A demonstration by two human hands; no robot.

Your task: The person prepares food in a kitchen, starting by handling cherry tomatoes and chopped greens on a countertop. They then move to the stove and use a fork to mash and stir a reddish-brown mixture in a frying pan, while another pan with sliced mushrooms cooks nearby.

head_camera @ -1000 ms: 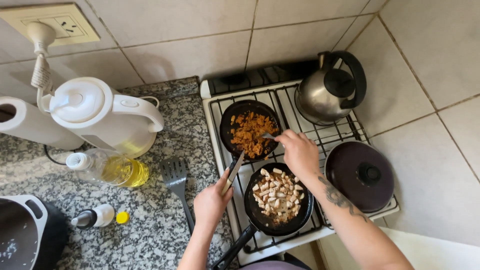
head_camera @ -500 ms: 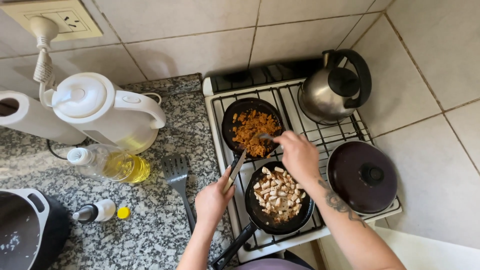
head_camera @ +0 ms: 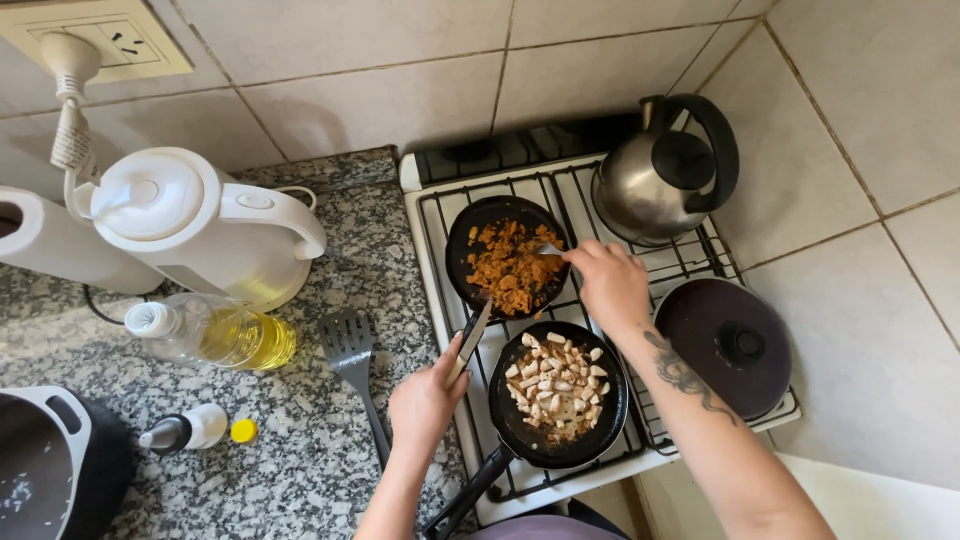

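The small back pan (head_camera: 505,265) of orange-brown crumbly food is the landmark here, sat on the white stove (head_camera: 560,200). Its handle (head_camera: 470,345) is gripped by the left hand (head_camera: 425,405), fingers closed round the end of it, just in front of the pan. Over the pan's right rim, the right hand (head_camera: 610,285) is closed on a metal utensil (head_camera: 548,250) whose tip is dipped into the food – exactly what kind of utensil can't be told.

Right in front of that pan, a bigger black pan (head_camera: 560,395) is filled with pale diced pieces. A steel kettle (head_camera: 665,180) is parked behind and to the right, and a dark lidded pot (head_camera: 735,345) to the right. Left of the pan, on the speckled worktop (head_camera: 300,450), a black spatula (head_camera: 350,350), an oil bottle (head_camera: 215,335) and a white electric kettle (head_camera: 200,225) are laid out.
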